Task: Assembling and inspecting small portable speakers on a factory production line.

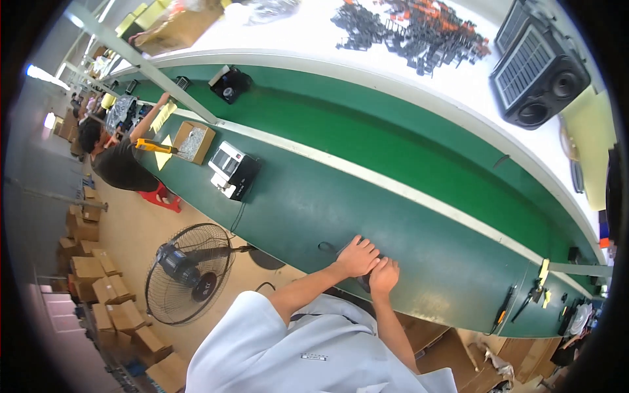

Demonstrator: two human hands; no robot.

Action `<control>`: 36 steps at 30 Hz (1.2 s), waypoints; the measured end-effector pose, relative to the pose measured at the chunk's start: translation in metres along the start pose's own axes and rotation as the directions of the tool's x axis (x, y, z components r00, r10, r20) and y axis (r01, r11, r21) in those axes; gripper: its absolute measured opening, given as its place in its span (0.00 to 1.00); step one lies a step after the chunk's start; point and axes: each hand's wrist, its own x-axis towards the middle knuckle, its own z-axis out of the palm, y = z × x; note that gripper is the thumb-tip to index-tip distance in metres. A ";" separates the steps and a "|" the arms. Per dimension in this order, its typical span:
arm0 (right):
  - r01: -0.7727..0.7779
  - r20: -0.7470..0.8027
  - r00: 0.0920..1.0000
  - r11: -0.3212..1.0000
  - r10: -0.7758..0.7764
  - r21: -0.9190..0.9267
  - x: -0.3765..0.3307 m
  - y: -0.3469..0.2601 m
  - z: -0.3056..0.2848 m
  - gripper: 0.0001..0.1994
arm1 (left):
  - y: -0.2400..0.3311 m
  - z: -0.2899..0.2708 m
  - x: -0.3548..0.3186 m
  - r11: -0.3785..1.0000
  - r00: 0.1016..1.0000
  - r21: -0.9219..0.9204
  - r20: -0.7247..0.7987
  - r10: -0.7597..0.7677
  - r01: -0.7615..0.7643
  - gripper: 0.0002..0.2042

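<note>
My left hand [357, 255] lies palm down at the near edge of the green workbench [406, 216], fingers together over a small dark object [364, 283] that is mostly hidden. My right hand [384, 275] is curled into a fist right beside it, touching the left hand and gripping the same dark object. A thin black cable loop [324, 247] lies on the bench just left of my left hand. Both forearms come up from my light grey sleeves at the bottom.
A black-and-white device [234, 171] and a cardboard box of small parts [193, 141] sit further along the bench. A co-worker [118, 160] sits beyond. A floor fan [190, 272] and several cartons [111, 288] stand at left. A black speaker [537, 72] and plastic parts [413, 29] lie on the white table.
</note>
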 end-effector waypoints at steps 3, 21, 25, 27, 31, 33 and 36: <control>0.037 0.187 0.980 0.990 -0.062 0.136 0.010 0.005 -0.007 0.20 | -0.006 0.008 -0.010 0.999 0.999 -0.044 -0.048 -0.013 0.011 0.15; -0.048 0.803 0.453 0.889 -0.387 0.456 0.013 0.025 -0.029 0.45 | 0.006 0.003 -0.093 0.990 0.952 -0.083 -0.297 0.082 -0.111 0.16; 0.150 0.627 0.594 0.835 -0.504 0.530 -0.004 0.028 -0.018 0.55 | 0.013 0.008 -0.087 0.993 0.906 -0.057 -0.417 0.069 -0.102 0.12; 0.115 0.625 0.604 0.831 -0.493 0.544 0.000 0.023 -0.012 0.57 | 0.012 0.008 -0.075 0.994 0.927 -0.047 -0.368 0.072 -0.096 0.11; -0.202 0.744 0.539 0.797 -0.394 0.569 0.004 0.017 -0.020 0.57 | 0.010 0.008 -0.060 0.986 0.949 -0.136 -0.312 0.048 -0.095 0.09; -0.268 0.752 0.562 0.784 -0.345 0.560 -0.005 0.012 -0.031 0.55 | 0.012 0.008 -0.055 0.947 0.929 -0.311 -0.367 -0.048 -0.074 0.10; -0.370 0.754 0.604 0.746 -0.260 0.553 -0.010 0.015 -0.024 0.52 | 0.019 0.003 -0.044 0.819 0.817 -0.573 -0.486 -0.310 -0.029 0.12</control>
